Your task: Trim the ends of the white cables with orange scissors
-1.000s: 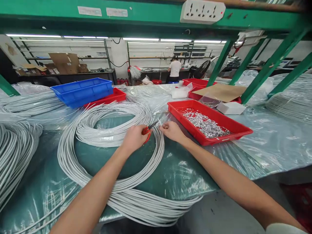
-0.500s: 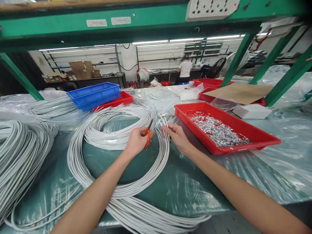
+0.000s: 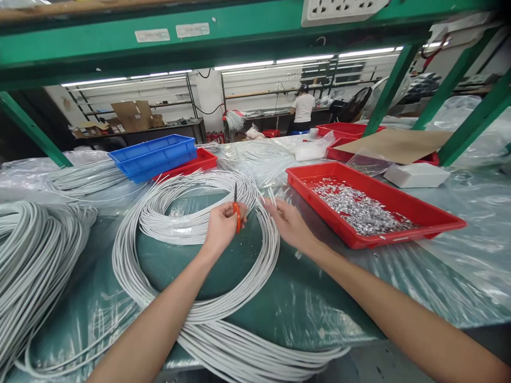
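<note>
thin, white, plastic-looking cables, pinched near their tips by the right hand, seem light, springy, best held there; left hand grasps orange-handled, dark-bladed scissors.

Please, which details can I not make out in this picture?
All in the head view:
- Scissors: grip partly hidden by the left hand.
- White labels: print too small to read.
- Power strip: cut off by the top edge.
- Leftmost wire bundle: cut by the left edge.
</note>
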`<state>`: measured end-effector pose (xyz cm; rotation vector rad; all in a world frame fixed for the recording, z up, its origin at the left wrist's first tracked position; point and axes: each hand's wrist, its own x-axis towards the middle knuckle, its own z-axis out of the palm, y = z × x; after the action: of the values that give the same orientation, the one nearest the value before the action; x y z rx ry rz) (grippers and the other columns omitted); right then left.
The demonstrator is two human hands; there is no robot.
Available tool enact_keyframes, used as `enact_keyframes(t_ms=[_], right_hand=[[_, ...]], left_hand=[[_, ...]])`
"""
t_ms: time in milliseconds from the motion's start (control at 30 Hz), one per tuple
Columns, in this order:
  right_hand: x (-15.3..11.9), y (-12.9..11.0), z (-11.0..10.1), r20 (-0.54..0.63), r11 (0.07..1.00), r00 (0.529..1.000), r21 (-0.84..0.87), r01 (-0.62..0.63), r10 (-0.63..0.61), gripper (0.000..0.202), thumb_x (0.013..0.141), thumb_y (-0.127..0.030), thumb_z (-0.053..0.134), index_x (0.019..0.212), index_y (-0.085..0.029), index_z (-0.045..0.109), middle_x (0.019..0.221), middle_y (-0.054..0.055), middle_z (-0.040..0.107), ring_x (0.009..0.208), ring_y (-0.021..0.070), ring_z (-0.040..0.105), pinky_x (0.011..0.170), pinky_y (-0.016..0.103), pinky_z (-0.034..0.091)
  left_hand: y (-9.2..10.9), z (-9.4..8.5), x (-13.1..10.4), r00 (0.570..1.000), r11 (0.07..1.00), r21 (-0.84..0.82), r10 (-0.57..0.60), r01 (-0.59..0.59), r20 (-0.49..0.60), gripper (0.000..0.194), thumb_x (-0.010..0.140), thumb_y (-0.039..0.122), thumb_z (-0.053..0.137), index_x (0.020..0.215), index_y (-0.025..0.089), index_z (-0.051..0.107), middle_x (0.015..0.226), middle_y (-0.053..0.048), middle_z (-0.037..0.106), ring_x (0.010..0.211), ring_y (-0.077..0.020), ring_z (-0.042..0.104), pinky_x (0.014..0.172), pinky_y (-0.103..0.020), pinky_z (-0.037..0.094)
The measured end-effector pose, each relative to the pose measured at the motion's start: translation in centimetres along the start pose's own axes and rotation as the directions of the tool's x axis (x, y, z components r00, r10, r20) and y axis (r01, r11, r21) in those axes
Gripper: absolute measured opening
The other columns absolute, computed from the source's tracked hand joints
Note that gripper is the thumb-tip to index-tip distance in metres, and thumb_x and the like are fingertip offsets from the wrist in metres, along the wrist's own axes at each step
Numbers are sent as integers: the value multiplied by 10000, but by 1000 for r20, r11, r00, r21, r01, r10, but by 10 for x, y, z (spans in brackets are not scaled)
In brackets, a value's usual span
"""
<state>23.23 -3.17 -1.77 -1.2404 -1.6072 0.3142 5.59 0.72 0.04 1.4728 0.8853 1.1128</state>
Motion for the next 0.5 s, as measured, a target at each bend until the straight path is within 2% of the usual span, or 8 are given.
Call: enact_keyframes(t_ms=[67,133,233,333,500], right_hand=[[3,4,-4,-81,999,996,-41,21,-24,464,992,-477,336,900,-168,669,843,59,601,792,190,558,775,310,438],[5,7,-6,-91,999,996,-52,16,-21,444,986,-466,358,957,-173,691,899,76,635,843,206,580,802,325,448],[4,10,-3,-2,998,999,28,-54,54,382,927,-476,486,1001,-175,710,824,61,667,697,184,581,644,299,462],[0,8,5,111,960,985,235,-152,129,400,890,-489,537,1061,-164,695,712,30,659,528,138,533,518,271,434],[-3,-3,10,201,859,968,457,-229,151,380,850,-507,611,990,-158,663,701,33,673,486,121,543,437,243,405]], left_hand=[[-1,-1,1,999,1000,-1,-13,13,-44,302,745,412,695,781,118,643,558,16,577,453,-72,507,474,-198,416],[0,-1,1,999,1000,8,-12,13,-53,274,745,387,690,777,120,639,558,16,578,454,-74,507,474,-198,415],[-1,0,0,1000,1000,31,-2,2,-14,251,749,371,680,757,127,624,563,14,582,465,-81,517,469,-194,408],[-2,1,-1,1000,999,52,6,-7,26,239,763,366,661,745,132,618,566,15,578,467,-81,513,462,-190,401],[-4,2,-2,995,995,82,51,-58,90,185,769,312,648,746,130,637,567,17,564,482,-82,505,451,-184,384]])
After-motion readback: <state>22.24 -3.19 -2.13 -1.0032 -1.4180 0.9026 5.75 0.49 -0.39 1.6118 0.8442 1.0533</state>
